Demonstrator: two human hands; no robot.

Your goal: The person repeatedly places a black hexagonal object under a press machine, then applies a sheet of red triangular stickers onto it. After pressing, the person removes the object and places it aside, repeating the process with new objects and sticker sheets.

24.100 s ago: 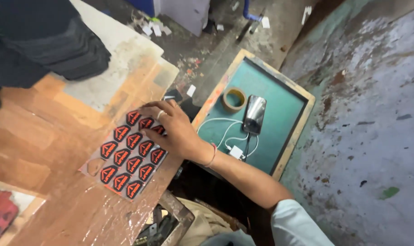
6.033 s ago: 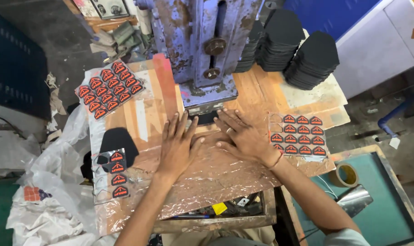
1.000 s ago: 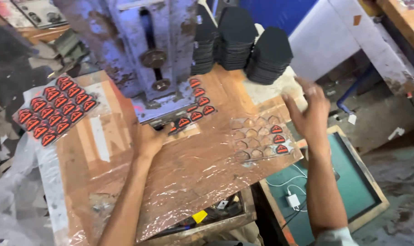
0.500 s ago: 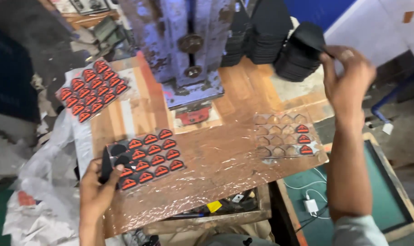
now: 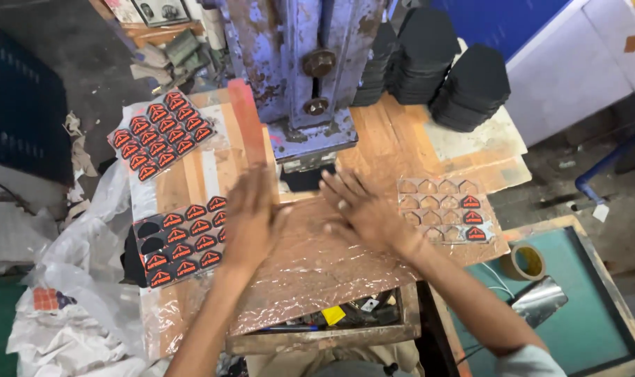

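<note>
Both hands flat on plastic-wrapped table [image 5: 317,269] below blue press [image 5: 307,70].

Left hand [image 5: 251,216] and right hand [image 5: 363,209] palm down, fingers spread apart, gripping nothing; blurred. Black piece [image 5: 307,179] under press foot, just beyond fingertips of both hands. Sheet of red-and-black badges [image 5: 181,241] touching left hand at its left side. Nearly spent badge sheet [image 5: 447,209] just right of right hand. Third badge sheet [image 5: 162,132] at far left. Stacks of black blanks [image 5: 471,87] at table's far right. Tape roll [image 5: 526,262] on green tray [image 5: 611,328].
</note>
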